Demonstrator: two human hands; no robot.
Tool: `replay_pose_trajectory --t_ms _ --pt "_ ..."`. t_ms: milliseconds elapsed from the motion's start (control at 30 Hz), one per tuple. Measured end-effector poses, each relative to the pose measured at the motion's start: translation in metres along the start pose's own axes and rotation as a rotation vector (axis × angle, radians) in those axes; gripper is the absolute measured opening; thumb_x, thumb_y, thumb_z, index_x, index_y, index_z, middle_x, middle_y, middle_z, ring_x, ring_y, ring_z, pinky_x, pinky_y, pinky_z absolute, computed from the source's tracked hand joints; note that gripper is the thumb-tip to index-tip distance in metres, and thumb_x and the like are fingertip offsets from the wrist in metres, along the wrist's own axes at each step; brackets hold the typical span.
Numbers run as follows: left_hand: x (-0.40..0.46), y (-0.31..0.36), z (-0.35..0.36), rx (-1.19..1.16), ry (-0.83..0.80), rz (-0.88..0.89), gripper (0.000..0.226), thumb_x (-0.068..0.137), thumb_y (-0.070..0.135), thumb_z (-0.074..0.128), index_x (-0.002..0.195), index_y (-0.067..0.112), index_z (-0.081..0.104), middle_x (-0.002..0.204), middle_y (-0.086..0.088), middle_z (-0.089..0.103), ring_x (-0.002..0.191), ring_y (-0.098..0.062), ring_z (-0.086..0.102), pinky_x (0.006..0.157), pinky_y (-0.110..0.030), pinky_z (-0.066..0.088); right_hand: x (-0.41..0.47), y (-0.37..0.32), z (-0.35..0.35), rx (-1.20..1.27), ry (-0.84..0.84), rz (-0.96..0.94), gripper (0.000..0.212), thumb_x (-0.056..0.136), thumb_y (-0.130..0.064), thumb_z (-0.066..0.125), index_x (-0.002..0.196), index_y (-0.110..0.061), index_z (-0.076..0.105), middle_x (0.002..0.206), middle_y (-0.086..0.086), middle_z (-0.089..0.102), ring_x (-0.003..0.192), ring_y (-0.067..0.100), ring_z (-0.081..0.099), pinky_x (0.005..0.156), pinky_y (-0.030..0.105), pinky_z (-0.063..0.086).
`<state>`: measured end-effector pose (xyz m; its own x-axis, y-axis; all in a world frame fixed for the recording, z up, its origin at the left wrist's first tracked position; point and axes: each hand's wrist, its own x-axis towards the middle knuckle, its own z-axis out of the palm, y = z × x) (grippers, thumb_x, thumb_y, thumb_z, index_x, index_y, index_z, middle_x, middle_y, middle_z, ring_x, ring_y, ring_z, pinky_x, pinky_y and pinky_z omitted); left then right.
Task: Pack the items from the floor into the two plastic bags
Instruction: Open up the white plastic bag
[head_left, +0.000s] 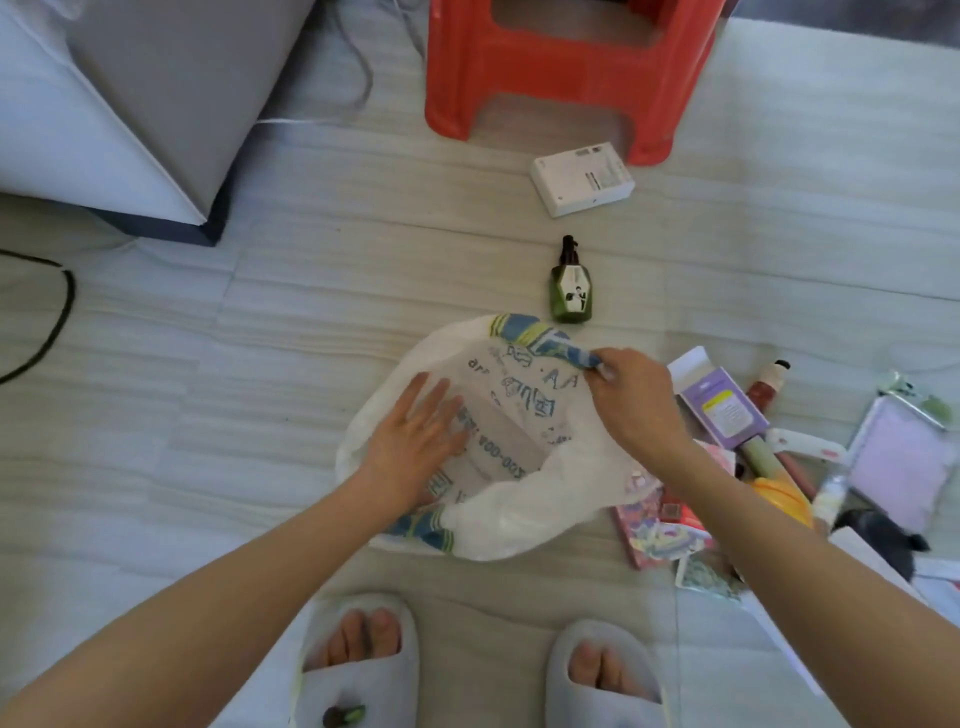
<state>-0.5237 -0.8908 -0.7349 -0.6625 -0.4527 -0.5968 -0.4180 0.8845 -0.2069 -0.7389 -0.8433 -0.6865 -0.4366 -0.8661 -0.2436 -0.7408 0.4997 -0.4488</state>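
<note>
The white plastic bag (498, 431) lies on the floor (208, 389) before the slippers (358, 660). The left hand (415, 441) rests flat on it, fingers straight, grasping nothing. The right hand (634, 400) pinches the bag's rim. A green bottle (570, 291) stands just beyond; mixed items (727, 415) lie to the right.

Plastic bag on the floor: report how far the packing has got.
Done: nothing visibly packed; whether anything lies inside the white plastic bag cannot be told. In hand: the left hand presses flat on it while the right hand pinches its rim. Left: green bottle, white box, purple box and the clutter beside it.
</note>
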Motion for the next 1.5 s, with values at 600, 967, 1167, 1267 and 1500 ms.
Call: replay_pose_trajectory --t_ms 600,967,1167,1267,1500 --pt "0.014 -0.029 -0.036 0.081 0.298 -0.007 0.064 0.093 0.022 0.044 0.146 0.021 0.009 0.156 -0.012 -0.005 0.142 -0.033 0.0 0.112 -0.054 0.0 -0.049 -0.027 0.031 -0.468 -0.11 -0.717 0.046 0.083 -0.042 0.035 0.106 -0.019 0.068 0.095 0.0 0.072 0.096 0.02 0.066 0.096 0.045 0.045" --pt "-0.019 -0.061 -0.011 0.121 0.314 -0.468 0.071 0.084 0.046 0.057 0.142 0.017 0.027 0.156 -0.015 0.002 0.142 -0.036 -0.008 0.104 -0.063 -0.018 -0.041 0.031 0.008 -0.685 -0.047 -0.688 0.026 0.072 -0.04 0.071 0.066 -0.014 0.071 0.073 0.004 0.069 0.089 0.026 0.068 0.108 0.054 0.017" --pt "-0.033 -0.009 0.027 -0.09 0.567 -0.166 0.07 0.065 0.047 0.076 0.125 0.017 0.055 0.14 -0.013 0.046 0.132 -0.037 0.036 0.107 -0.06 0.003 -0.055 0.032 0.028 -0.707 -0.19 -0.656 0.043 0.081 -0.043 0.057 0.112 -0.014 0.062 0.1 0.006 0.071 0.113 0.027 0.06 0.113 0.055 0.015" --pt "-0.024 0.015 0.033 -0.133 0.447 -0.105 0.102 0.048 0.055 0.082 0.134 0.02 0.04 0.139 -0.014 0.047 0.129 -0.036 0.041 0.107 -0.06 0.01 -0.059 0.036 0.032 -0.644 -0.307 -0.562 0.047 0.091 -0.035 0.05 0.132 -0.013 0.045 0.12 0.009 0.061 0.122 0.027 0.05 0.116 0.044 0.014" --pt "-0.003 0.033 0.006 -0.169 0.35 -0.118 0.088 0.06 0.019 0.082 0.137 0.011 0.041 0.138 -0.021 0.045 0.125 -0.034 0.047 0.101 -0.049 0.038 -0.043 0.023 0.011 -0.634 -0.107 -0.838 0.044 0.066 -0.018 0.076 0.107 -0.01 0.063 0.099 0.01 0.068 0.093 0.028 0.065 0.089 0.04 0.05"
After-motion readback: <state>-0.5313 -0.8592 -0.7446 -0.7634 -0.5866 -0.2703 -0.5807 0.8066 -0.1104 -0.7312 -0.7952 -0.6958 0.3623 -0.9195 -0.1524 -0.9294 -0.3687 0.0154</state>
